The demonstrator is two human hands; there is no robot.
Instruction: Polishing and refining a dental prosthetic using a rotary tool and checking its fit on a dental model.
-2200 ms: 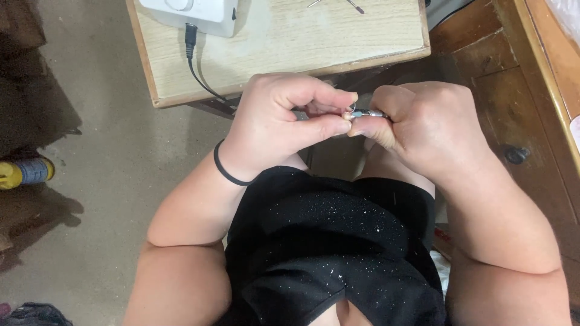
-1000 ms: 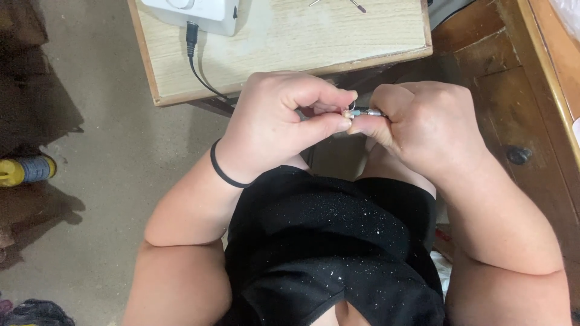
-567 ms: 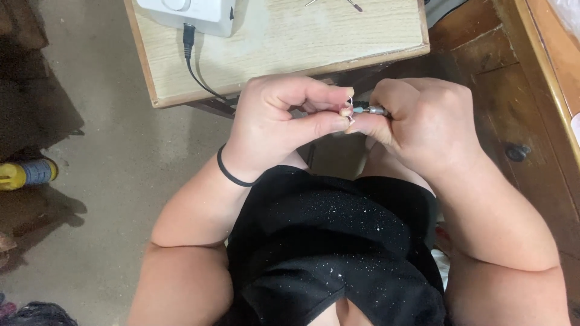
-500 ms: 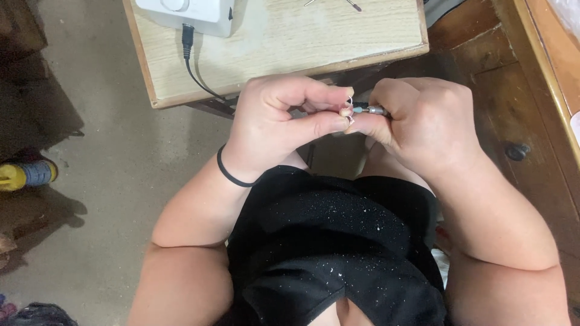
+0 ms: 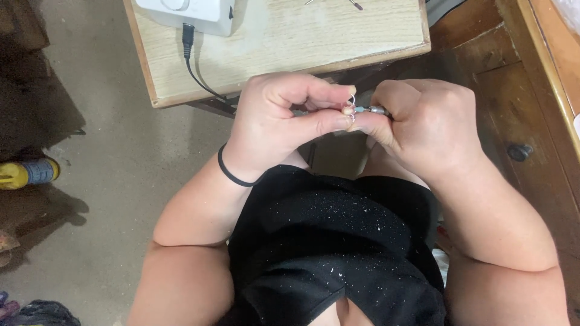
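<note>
Both hands meet just near of the tabletop [image 5: 338, 42] edge. The right hand [image 5: 423, 130] is closed around a small metal tool [image 5: 371, 110], its tip poking out leftward. The left hand [image 5: 278, 124] has its fingers [image 5: 329, 96] pinched shut at that tip; what they grip is too small to tell. A white device [image 5: 187, 9] with a black cable [image 5: 196, 72] sits at the far left of the tabletop.
</note>
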